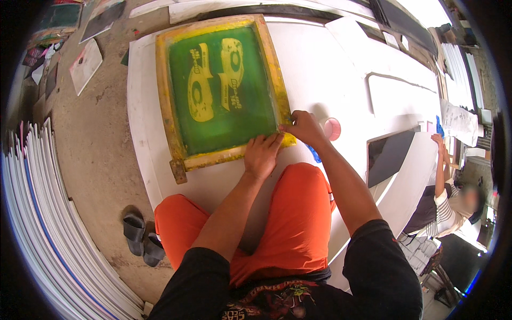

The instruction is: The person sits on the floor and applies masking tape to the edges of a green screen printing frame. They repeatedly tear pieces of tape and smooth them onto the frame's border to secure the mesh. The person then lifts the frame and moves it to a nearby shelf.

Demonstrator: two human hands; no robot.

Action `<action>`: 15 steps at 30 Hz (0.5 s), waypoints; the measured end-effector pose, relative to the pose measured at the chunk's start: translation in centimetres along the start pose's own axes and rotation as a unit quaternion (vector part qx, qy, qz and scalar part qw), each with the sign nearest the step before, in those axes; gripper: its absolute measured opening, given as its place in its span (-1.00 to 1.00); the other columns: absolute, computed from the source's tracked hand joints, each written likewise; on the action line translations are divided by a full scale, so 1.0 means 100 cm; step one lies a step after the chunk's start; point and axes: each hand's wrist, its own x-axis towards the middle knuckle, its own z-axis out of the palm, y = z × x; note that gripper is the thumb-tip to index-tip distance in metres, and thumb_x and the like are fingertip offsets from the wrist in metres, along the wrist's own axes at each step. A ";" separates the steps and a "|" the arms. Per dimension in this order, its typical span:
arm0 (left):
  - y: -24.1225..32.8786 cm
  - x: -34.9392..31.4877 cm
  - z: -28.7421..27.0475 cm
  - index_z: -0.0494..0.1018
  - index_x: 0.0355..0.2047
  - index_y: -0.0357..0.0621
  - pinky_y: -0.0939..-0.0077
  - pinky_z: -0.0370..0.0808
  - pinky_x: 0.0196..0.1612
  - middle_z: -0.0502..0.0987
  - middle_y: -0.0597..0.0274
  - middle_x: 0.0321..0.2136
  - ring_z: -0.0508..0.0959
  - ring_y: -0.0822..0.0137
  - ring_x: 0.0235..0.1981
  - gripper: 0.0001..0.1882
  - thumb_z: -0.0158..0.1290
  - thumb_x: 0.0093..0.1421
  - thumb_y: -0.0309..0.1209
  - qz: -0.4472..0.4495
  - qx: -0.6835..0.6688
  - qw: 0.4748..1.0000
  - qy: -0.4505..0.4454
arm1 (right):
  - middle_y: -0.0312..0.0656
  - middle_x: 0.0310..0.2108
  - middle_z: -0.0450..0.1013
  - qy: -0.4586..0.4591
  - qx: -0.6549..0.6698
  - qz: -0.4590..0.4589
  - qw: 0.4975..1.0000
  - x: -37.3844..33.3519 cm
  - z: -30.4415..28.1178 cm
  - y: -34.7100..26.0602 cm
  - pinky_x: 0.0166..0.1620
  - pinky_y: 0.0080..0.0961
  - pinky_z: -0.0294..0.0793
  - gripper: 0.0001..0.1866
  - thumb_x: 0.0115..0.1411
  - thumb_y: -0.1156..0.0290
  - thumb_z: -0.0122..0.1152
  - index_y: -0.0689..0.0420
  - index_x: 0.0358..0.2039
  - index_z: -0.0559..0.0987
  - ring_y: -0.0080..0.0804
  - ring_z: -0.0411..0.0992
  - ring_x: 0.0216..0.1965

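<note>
A screen printing frame (164, 101) with wooden rails stained yellow lies on the white table in front of me. Its mesh (229, 130) is green, with yellow design shapes in the upper part. My left hand (261, 156) rests on the near rail by the right corner, fingers stretched toward that corner. At the same corner my right hand (305, 129) is closed on the right rail, thumb on the inner side. Whether anything small lies under the fingertips is hidden. A wooden block (178, 172) sticks out at the frame's near left corner.
A pink round cup (332, 129) and a blue item (313, 154) are right of my right hand. A dark panel (392, 156) lies farther right, near another person (448, 208). White sheets (48, 224) stand stacked at left, beside black slippers (134, 230).
</note>
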 end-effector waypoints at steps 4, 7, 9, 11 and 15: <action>0.006 0.006 -0.002 0.54 0.06 0.00 0.08 0.48 -0.02 0.63 0.24 -0.03 0.58 0.12 -0.07 -0.51 0.31 0.09 -0.33 -0.016 -0.019 1.000 -0.012 | 0.12 -0.46 0.62 -0.077 0.062 0.022 0.995 0.015 -0.008 0.015 -0.22 -0.23 0.64 -0.41 0.12 -0.02 0.46 0.39 -0.24 0.68 -0.10 0.67 -0.33; 0.006 0.010 -0.008 0.54 0.04 -0.05 0.07 0.49 -0.02 0.64 0.19 -0.09 0.58 0.08 -0.08 -0.51 0.32 0.06 -0.39 -0.015 -0.024 0.999 -0.016 | 0.15 -0.42 0.63 -0.099 0.098 0.057 0.989 0.016 -0.015 0.009 -0.17 -0.18 0.65 -0.35 0.09 -0.10 0.46 0.39 -0.29 0.67 -0.02 0.67 -0.24; 0.003 0.009 -0.007 0.54 0.03 -0.09 0.08 0.50 -0.02 0.64 0.17 -0.13 0.57 0.06 -0.09 -0.51 0.32 0.05 -0.42 -0.015 -0.032 0.999 -0.017 | 0.16 -0.37 0.63 -0.053 0.030 0.045 0.997 0.010 -0.019 -0.011 -0.15 -0.17 0.66 -0.37 0.09 -0.08 0.45 0.37 -0.28 0.65 0.00 0.67 -0.20; -0.002 0.006 -0.001 0.54 0.01 -0.14 0.08 0.50 -0.03 0.64 0.14 -0.16 0.57 0.04 -0.10 -0.52 0.32 0.03 -0.43 0.000 -0.022 1.000 0.010 | 0.15 -0.31 0.64 0.036 -0.100 0.003 0.994 0.003 -0.011 -0.034 -0.14 -0.19 0.68 -0.45 0.12 0.00 0.43 0.34 -0.24 0.63 -0.01 0.67 -0.19; -0.001 0.007 -0.003 0.54 0.00 -0.19 0.10 0.51 -0.03 0.63 0.10 -0.18 0.57 0.04 -0.12 -0.51 0.32 0.01 -0.43 -0.006 -0.033 0.999 -0.003 | 0.12 -0.26 0.64 0.054 -0.151 0.075 0.984 0.002 0.008 -0.054 -0.11 -0.13 0.68 -0.54 0.14 0.12 0.34 0.27 -0.16 0.56 0.02 0.66 -0.15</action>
